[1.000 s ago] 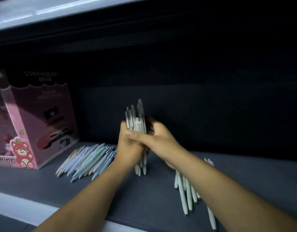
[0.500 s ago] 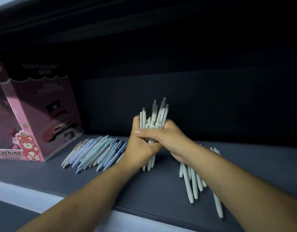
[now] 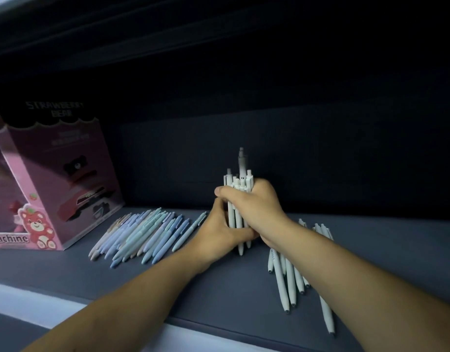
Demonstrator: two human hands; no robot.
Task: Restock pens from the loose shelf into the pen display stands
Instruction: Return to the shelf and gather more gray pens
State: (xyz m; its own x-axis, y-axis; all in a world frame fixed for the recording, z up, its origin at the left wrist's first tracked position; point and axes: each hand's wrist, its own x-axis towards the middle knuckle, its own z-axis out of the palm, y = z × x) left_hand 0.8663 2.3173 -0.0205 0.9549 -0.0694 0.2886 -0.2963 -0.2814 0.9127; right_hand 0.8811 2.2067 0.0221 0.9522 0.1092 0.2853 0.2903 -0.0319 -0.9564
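Note:
A bundle of white pens (image 3: 238, 181) stands upright on the dark shelf (image 3: 219, 280), tips down. My right hand (image 3: 254, 207) grips the bundle near its top, fingers wrapped round it. My left hand (image 3: 219, 232) holds the lower part of the bundle from the left. Several loose white pens (image 3: 287, 280) lie on the shelf to the right, partly under my right forearm. A fan of pale blue, teal and beige pens (image 3: 145, 232) lies to the left. No display stand is in view.
A pink Strawberry Bear box (image 3: 54, 184) stands at the far left of the shelf. The shelf's pale front edge (image 3: 54, 308) runs along the bottom left. The dark back wall and the shelf above close in the space.
The bundle has straightened from a rightward tilt to upright, and its pen tops sit more even. Both hands kept hold of it. The view has shifted a little.

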